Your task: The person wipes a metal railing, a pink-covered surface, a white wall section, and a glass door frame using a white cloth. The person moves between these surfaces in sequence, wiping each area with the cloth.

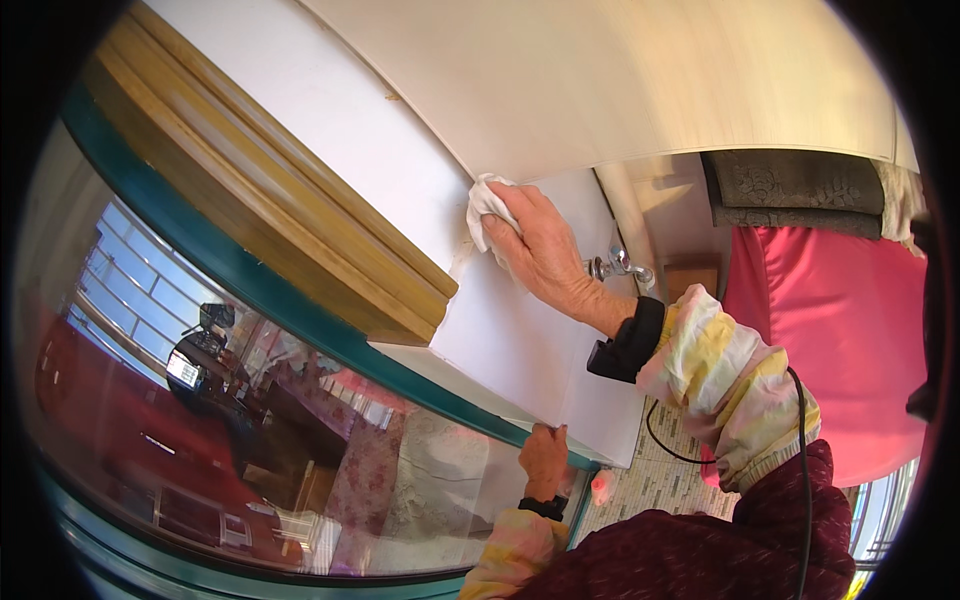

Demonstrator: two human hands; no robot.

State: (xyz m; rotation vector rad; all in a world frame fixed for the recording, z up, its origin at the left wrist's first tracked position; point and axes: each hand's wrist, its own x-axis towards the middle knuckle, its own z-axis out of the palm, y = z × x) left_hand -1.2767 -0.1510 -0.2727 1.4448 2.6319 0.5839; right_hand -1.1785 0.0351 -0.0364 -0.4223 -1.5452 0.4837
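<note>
Overhead, a white cloth (487,207) is pressed by the right hand (545,255) against the top edge of a white door (530,350), fingers curled over it. Below, the door's lower corner is gripped by the left hand (545,458). Right of the cloth sits a metal handle (618,265).
</note>
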